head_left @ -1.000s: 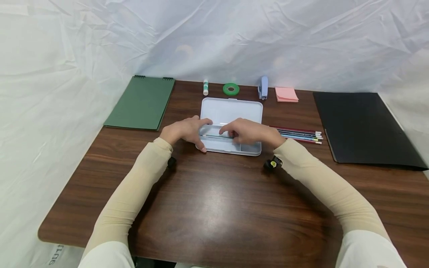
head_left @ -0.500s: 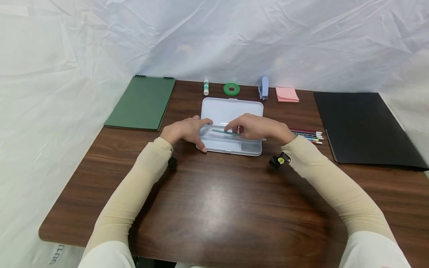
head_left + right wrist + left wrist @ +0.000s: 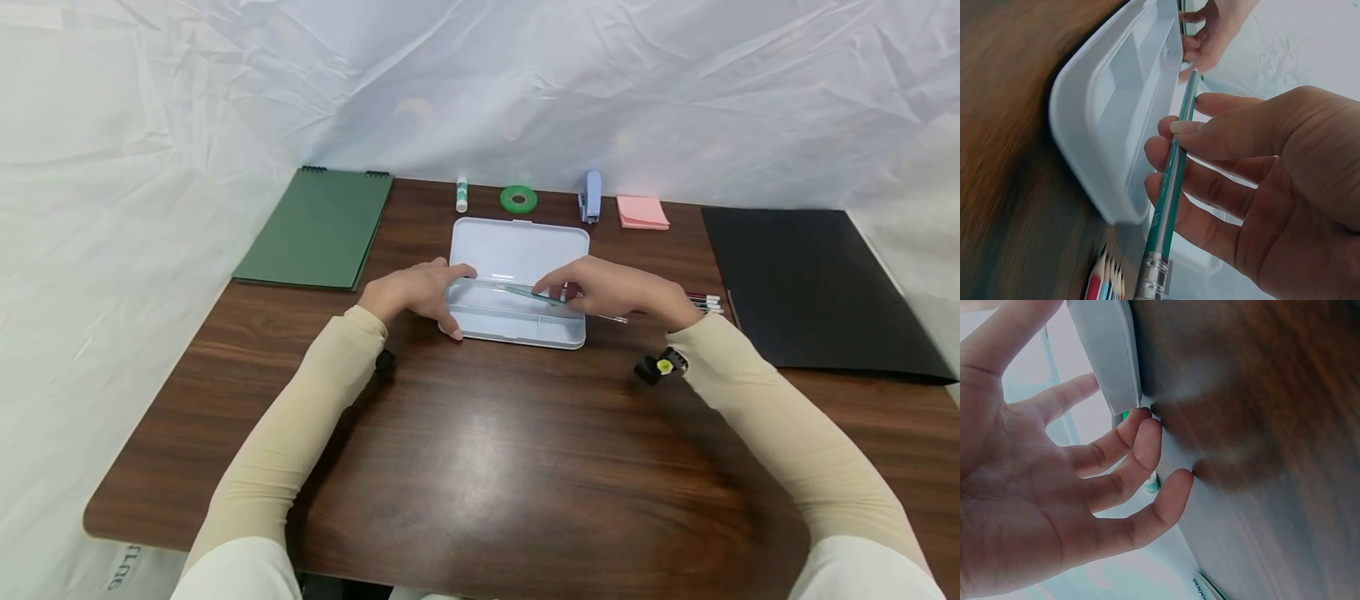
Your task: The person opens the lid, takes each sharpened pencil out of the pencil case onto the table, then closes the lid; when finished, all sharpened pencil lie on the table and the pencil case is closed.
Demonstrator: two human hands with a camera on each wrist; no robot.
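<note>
The right hand (image 3: pixel 615 287) pinches a green pencil (image 3: pixel 1169 187) above the right end of the open pencil case (image 3: pixel 517 321) mid-table. The left hand (image 3: pixel 412 292), fingers loosely spread, touches the case's left edge. More pencils (image 3: pixel 705 302) lie just right of the case.

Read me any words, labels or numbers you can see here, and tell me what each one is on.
"OTL" or something close: dark letters, upside down and cut off, on the white sheet below the table edge.
Green pencil in the right hand: a faint imprint, too blurred to read.
Glue stick: label too small to read.
</note>
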